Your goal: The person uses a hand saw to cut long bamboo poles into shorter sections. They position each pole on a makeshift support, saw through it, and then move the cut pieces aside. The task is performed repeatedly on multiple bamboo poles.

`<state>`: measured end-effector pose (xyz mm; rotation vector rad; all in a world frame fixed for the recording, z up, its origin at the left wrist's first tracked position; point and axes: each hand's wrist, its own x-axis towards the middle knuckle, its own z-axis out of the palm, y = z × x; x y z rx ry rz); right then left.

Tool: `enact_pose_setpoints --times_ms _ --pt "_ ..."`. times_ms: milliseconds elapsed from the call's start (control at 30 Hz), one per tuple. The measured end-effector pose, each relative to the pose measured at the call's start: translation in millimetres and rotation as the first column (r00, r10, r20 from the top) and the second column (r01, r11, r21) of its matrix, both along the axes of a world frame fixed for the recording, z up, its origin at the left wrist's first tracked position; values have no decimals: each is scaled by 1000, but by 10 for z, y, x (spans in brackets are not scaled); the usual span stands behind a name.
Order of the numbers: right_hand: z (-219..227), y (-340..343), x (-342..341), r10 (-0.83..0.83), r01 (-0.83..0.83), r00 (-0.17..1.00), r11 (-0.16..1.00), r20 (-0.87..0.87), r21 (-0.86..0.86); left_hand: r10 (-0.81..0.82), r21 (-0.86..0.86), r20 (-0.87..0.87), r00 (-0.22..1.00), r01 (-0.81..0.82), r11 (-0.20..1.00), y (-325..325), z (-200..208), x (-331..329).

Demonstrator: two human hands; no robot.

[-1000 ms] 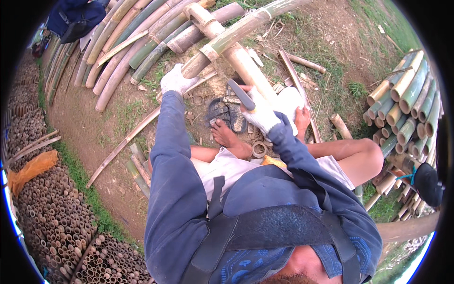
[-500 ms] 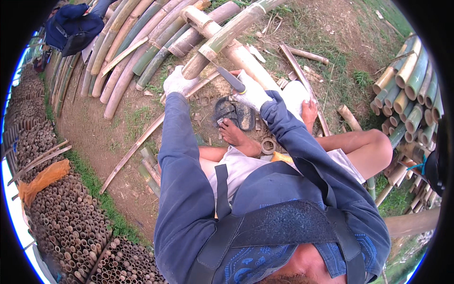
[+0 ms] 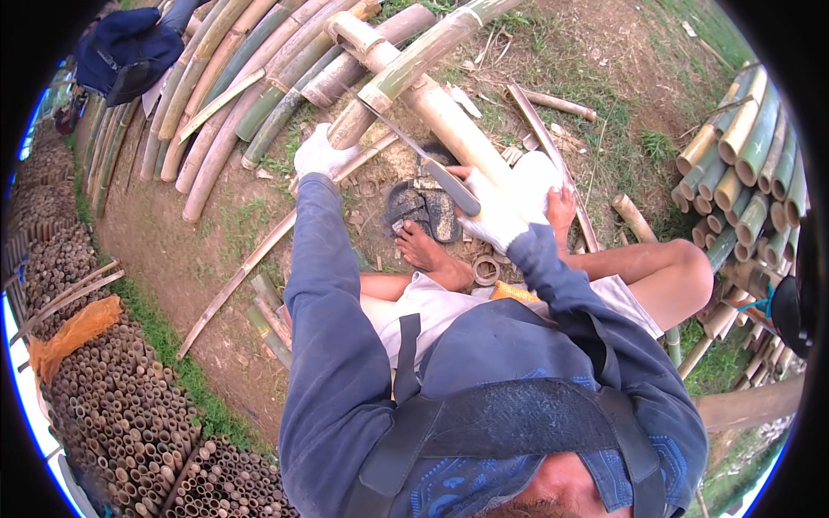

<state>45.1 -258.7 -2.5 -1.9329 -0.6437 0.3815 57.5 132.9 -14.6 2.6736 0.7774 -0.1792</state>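
Observation:
A saw with a grey handle (image 3: 452, 186) is in the grip of my right hand (image 3: 494, 210), which wears a white glove. Its thin blade (image 3: 390, 128) lies across a green bamboo pole (image 3: 414, 65) near that pole's near end. My left hand (image 3: 324, 154), also gloved, is closed round the near end of the same pole. The pole rests crosswise over a thicker pale bamboo log (image 3: 451, 121), and the log's lower end is by my right knee and foot. Where the blade meets the pole, the depth of any cut cannot be made out.
Long bamboo poles (image 3: 233, 95) lie side by side at upper left; a dark blue cloth or bag (image 3: 129, 53) sits there. Cut bamboo is stacked at right (image 3: 749, 164) and lower left (image 3: 121, 406). A split strip (image 3: 246, 268), black sandals (image 3: 423, 211) and a bamboo ring (image 3: 486, 270) lie near my feet.
My right hand has drawn the saw back toward my body, down and to the right. My left hand stays on the pole's end.

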Motion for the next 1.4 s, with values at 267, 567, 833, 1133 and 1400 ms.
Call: enact_pose_setpoints --times_ms 267,567,833,1133,1400 --pt "-58 -294 -261 -24 27 999 997 -41 66 -17 64 12 1000 16 998 -23 2 3" --pt "149 174 37 -33 31 995 999 -91 -28 0 -66 -13 1000 -1 998 -46 34 -4" --pt "-186 393 175 -22 29 997 995 -73 91 57 -71 -34 998 -59 996 -290 63 -89" --pt "-156 207 -49 32 -35 996 999 88 38 45 -41 -13 999 -46 998 -413 -107 -141" --pt "732 -708 -768 -100 143 886 988 -452 62 19 -19 11 1000 -19 1000 -414 -127 -205"
